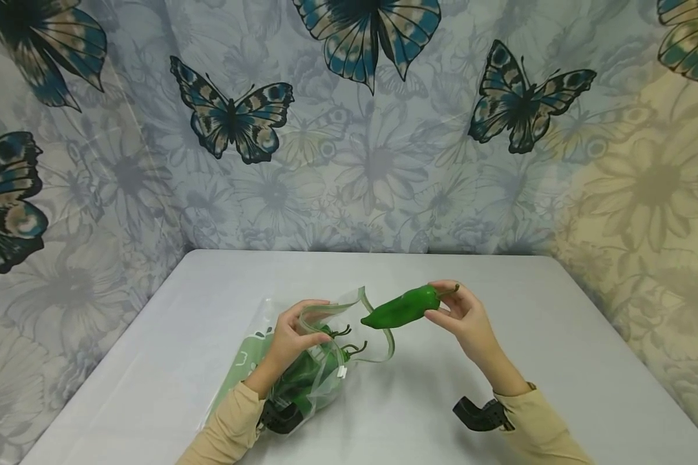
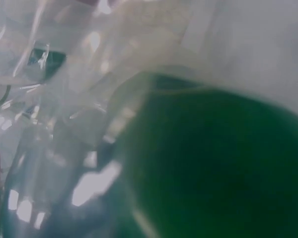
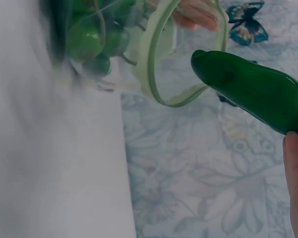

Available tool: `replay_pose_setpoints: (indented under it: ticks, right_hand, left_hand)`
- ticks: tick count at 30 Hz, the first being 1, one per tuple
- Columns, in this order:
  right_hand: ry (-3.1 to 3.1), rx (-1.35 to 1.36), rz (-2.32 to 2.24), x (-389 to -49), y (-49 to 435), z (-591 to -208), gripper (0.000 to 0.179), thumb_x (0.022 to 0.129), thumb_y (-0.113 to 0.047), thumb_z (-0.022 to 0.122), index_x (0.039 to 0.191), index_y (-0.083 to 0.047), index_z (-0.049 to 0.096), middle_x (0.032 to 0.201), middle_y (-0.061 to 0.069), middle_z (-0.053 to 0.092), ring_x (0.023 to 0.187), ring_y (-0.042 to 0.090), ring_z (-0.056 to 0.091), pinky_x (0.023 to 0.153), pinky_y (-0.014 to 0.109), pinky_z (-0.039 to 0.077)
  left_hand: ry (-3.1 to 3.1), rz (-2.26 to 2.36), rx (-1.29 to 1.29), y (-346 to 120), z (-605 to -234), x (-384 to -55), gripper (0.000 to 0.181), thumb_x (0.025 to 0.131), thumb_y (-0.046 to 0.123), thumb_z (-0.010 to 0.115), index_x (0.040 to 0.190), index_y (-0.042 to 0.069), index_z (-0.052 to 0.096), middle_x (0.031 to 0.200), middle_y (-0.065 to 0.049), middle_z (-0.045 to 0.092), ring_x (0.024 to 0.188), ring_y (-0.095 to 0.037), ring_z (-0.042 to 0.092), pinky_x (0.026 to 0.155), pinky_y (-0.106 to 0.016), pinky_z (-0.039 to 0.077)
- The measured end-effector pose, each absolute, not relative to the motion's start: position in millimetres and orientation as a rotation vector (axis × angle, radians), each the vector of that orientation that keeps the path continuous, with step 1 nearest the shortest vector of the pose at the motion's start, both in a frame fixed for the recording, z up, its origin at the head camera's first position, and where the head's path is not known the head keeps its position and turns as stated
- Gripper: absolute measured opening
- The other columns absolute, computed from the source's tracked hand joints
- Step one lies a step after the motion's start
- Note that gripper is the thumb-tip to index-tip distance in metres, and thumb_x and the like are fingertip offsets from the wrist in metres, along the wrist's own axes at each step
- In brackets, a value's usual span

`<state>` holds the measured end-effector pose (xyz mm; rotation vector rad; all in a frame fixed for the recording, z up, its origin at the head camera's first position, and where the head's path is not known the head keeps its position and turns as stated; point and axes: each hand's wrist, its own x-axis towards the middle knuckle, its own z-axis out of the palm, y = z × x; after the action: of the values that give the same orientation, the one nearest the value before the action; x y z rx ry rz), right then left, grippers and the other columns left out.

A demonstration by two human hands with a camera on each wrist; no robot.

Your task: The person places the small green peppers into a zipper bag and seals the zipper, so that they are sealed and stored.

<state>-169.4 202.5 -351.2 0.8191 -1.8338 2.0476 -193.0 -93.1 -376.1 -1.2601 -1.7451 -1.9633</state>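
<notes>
My right hand pinches a long green pepper at its stem end, above the table. The pepper's tip points left, right at the mouth of a clear zip bag with a pale green rim. My left hand grips the bag's rim, thumb in front, and the mouth gapes toward the right. Several green peppers with stems lie inside the bag. In the right wrist view the held pepper overlaps the bag's round rim. Blurred plastic and a dark green pepper fill the left wrist view.
The bag rests on a white table, its printed green side to the left. Black wrist mounts sit at both sleeves. A butterfly-patterned cloth hangs behind the table's far edge.
</notes>
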Motion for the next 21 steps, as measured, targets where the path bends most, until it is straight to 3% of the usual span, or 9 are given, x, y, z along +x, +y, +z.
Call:
replay_pose_setpoints:
  ticks: [3,5,8,10,12,20,21]
  right_hand:
    - [-1.829,0.828,2.033,-172.1,197.0,-349.7,0.04,0.075,0.02,0.058,0.112,0.004,0.052,0.109,0.009,0.048,0.097,0.014,0.053,0.078,0.026,0.049]
    - [-1.822,0.84,2.035,-173.6,192.6,-348.5,0.04,0.074,0.02,0.059,0.111,0.007,0.051,0.108,0.01,0.048,0.096,0.015,0.053,0.078,0.027,0.049]
    - [-1.832,0.864,2.027,-174.3,185.5,-347.6,0.039,0.073,0.02,0.06,0.11,0.013,0.047,0.107,0.01,0.049,0.095,0.015,0.054,0.077,0.028,0.05]
    - [-1.845,0.867,2.025,-174.7,181.1,-347.9,0.039,0.073,0.02,0.06,0.109,0.016,0.045,0.106,0.01,0.05,0.094,0.015,0.054,0.077,0.029,0.05]
    - [-1.86,0.863,2.021,-175.2,177.2,-348.6,0.04,0.073,0.019,0.061,0.108,0.019,0.043,0.105,0.009,0.05,0.093,0.015,0.054,0.077,0.029,0.05]
    - [-1.9,0.824,2.024,-176.9,167.3,-356.4,0.04,0.073,0.017,0.063,0.108,0.02,0.044,0.104,0.009,0.05,0.092,0.014,0.054,0.077,0.03,0.05]
    - [-1.905,0.814,2.024,-176.7,166.2,-357.6,0.04,0.073,0.017,0.063,0.108,0.019,0.044,0.104,0.009,0.05,0.092,0.014,0.054,0.078,0.031,0.05]
  left_hand:
    - [-1.739,-1.974,-1.248,-92.3,-376.2,-193.1,0.052,0.077,0.016,0.07,0.108,-0.02,0.046,0.108,-0.002,0.061,0.03,-0.012,0.021,0.027,-0.025,0.023]
    - [-1.736,-1.974,-1.241,-92.2,-377.3,-194.2,0.054,0.077,0.016,0.07,0.108,-0.021,0.046,0.108,-0.003,0.06,0.037,-0.009,0.034,0.027,-0.025,0.024]
    - [-1.734,-1.971,-1.236,-92.6,-384.3,-199.8,0.053,0.077,0.016,0.071,0.109,-0.019,0.047,0.11,-0.004,0.06,0.066,-0.009,0.058,0.032,-0.024,0.031]
    - [-1.735,-1.973,-1.237,-93.0,-390.0,-204.1,0.053,0.076,0.015,0.071,0.11,-0.018,0.047,0.111,-0.005,0.059,0.091,-0.017,0.059,0.034,-0.024,0.033]
    - [-1.715,-1.968,-1.255,-93.2,-394.5,-207.8,0.052,0.077,0.016,0.071,0.111,-0.015,0.049,0.112,-0.004,0.058,0.101,-0.018,0.056,0.04,-0.024,0.038]
    - [-1.704,-1.994,-1.276,-93.3,-379.6,-196.6,0.055,0.078,0.015,0.07,0.107,-0.023,0.044,0.111,-0.004,0.059,0.103,-0.016,0.055,0.03,-0.028,0.027]
    - [-1.701,-1.992,-1.279,-92.9,-377.1,-194.9,0.055,0.078,0.016,0.069,0.107,-0.024,0.044,0.111,-0.004,0.059,0.096,-0.013,0.058,0.03,-0.028,0.027]
